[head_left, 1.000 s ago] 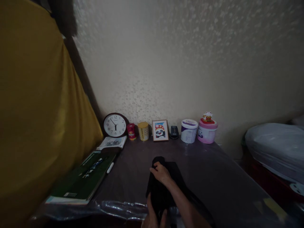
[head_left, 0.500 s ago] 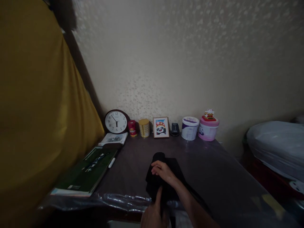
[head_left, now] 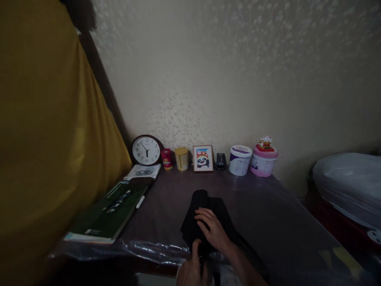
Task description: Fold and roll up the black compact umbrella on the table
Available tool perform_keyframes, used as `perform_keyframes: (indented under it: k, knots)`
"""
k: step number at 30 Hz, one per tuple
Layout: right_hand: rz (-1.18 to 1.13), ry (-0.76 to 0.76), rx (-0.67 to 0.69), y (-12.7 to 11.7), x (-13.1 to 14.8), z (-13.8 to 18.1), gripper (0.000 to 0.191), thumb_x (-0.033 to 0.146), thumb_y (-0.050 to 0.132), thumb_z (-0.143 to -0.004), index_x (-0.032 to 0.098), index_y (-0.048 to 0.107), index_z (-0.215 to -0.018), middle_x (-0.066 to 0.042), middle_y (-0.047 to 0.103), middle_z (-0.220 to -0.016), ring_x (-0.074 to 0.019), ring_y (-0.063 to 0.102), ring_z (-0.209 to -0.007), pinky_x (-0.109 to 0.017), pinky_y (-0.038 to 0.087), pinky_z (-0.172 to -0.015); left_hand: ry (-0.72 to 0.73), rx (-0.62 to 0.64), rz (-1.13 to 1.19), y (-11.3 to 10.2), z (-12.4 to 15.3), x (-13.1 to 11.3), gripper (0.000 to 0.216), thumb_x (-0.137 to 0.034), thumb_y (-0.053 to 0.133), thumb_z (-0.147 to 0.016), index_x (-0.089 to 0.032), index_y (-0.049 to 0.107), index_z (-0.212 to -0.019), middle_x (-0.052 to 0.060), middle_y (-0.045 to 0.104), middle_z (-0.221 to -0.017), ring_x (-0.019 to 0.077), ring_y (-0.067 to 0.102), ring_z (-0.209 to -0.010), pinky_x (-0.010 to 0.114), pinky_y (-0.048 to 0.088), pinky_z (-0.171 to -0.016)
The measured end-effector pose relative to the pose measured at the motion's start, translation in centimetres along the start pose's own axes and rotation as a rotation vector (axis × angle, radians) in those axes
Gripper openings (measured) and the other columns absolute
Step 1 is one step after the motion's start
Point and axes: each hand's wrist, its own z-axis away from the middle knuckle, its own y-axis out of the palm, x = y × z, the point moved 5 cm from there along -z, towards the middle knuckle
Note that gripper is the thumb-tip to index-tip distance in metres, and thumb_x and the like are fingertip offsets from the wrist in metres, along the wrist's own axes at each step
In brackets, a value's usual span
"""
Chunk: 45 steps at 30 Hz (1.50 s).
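Observation:
A black piece of cloth (head_left: 199,206) lies folded on the dark table (head_left: 268,214), near its front edge. My right hand (head_left: 212,230) rests flat on top of the cloth with the fingers spread. My left hand (head_left: 192,268) is at the bottom edge of the view, its fingers closed on the near end of the same cloth.
Along the wall stand a round clock (head_left: 145,150), a red tin (head_left: 166,159), a gold tin (head_left: 181,158), a framed panda picture (head_left: 203,158), a white tub (head_left: 239,160) and a pink tub (head_left: 263,161). A green book (head_left: 108,210) lies left, beside a yellow curtain (head_left: 44,139).
My right hand has slid back along the cloth towards me and flattened out. My left hand has shifted slightly on the cloth's near end.

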Motion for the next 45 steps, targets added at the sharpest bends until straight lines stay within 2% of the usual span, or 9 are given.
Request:
perform_keyframes:
  k: [6,14,20,28,31,33,35,39,45]
  knots:
    - [0.155,-0.026,0.066,1.3,-3.9,-4.2,0.029,0.027,0.035,-0.09,0.026,0.06,-0.105,-0.003,0.059,-0.117,-0.0171,0.041,-0.119,-0.044,0.025,-0.103,-0.062,0.018,0.026,-0.4,0.3,-0.2,0.054,-0.019,0.032,-0.081,-0.012,0.021,-0.133,0.01,0.065,-0.1,0.0214,0.062,-0.092,0.028,0.043,-0.076]
    - [0.262,0.015,0.109,2.2,-6.4,-7.4,0.031,0.027,0.034,-0.09,0.024,0.06,-0.105,-0.003,0.06,-0.116,-0.0167,0.041,-0.12,-0.044,0.022,-0.103,-0.028,-0.049,-0.037,-0.8,1.0,-0.3,0.067,-0.026,0.031,-0.084,-0.015,-0.006,-0.138,0.01,0.065,-0.1,0.0188,0.061,-0.089,0.024,0.041,-0.075]
    - [0.259,0.011,0.076,1.7,-2.6,-5.1,0.033,0.029,0.038,-0.089,0.02,0.053,-0.117,-0.008,0.049,-0.128,-0.0189,0.034,-0.125,-0.045,0.019,-0.105,-0.005,-0.106,0.017,-0.7,1.2,-0.1,0.063,-0.026,0.029,-0.085,-0.01,0.0,-0.139,0.012,0.063,-0.106,0.0176,0.059,-0.094,0.023,0.04,-0.081]
    - [-0.118,-0.013,0.245,1.5,4.9,1.2,0.033,0.026,0.032,-0.091,0.027,0.063,-0.099,0.0,0.066,-0.099,-0.0141,0.053,-0.107,-0.036,0.026,-0.104,-0.002,-0.095,0.045,0.1,0.8,0.9,0.067,-0.029,0.028,-0.084,0.0,-0.001,-0.137,0.017,0.06,-0.111,0.0209,0.059,-0.095,0.026,0.04,-0.08]
    - [-0.214,0.162,0.019,-1.6,2.1,1.9,0.029,0.031,0.036,-0.088,0.024,0.062,-0.101,-0.003,0.064,-0.104,-0.0159,0.056,-0.1,-0.031,0.041,-0.091,-0.02,-0.116,0.091,0.0,0.8,0.9,0.066,-0.031,0.029,-0.085,-0.007,-0.002,-0.138,0.014,0.059,-0.114,0.0192,0.058,-0.1,0.026,0.04,-0.082]
    - [-0.116,0.322,-0.236,-4.4,-1.5,2.7,0.028,0.033,0.04,-0.085,0.022,0.061,-0.099,-0.006,0.064,-0.102,-0.0193,0.057,-0.097,-0.034,0.042,-0.088,-0.046,-0.126,0.073,-0.2,1.0,0.8,0.065,-0.032,0.029,-0.086,-0.011,-0.003,-0.139,0.013,0.06,-0.111,0.019,0.057,-0.1,0.026,0.039,-0.083]
    - [-0.015,0.478,-0.354,-6.3,-4.9,3.8,0.028,0.034,0.043,-0.079,0.019,0.062,-0.094,-0.009,0.065,-0.096,-0.023,0.058,-0.092,-0.039,0.043,-0.086,-0.094,-0.119,0.032,-0.4,1.1,0.8,0.065,-0.034,0.03,-0.087,-0.012,-0.004,-0.139,0.012,0.063,-0.105,0.0202,0.059,-0.096,0.027,0.04,-0.081]
    - [0.008,0.587,-0.389,-7.4,-8.2,5.1,0.026,0.033,0.047,-0.07,0.018,0.064,-0.083,-0.011,0.067,-0.089,-0.0263,0.06,-0.086,-0.042,0.045,-0.082,-0.103,-0.109,0.06,-0.5,1.2,0.6,0.067,-0.031,0.032,-0.086,-0.012,-0.005,-0.138,0.012,0.064,-0.102,0.02,0.059,-0.097,0.026,0.039,-0.082]
    - [-0.153,0.597,-0.36,-6.9,-6.7,4.2,0.032,0.042,0.044,-0.074,0.02,0.065,-0.086,-0.008,0.068,-0.087,-0.0241,0.062,-0.083,-0.038,0.047,-0.077,-0.116,-0.129,0.074,-0.6,1.3,0.4,0.067,-0.029,0.034,-0.085,-0.009,-0.002,-0.139,0.014,0.063,-0.105,0.0202,0.056,-0.104,0.026,0.038,-0.086]
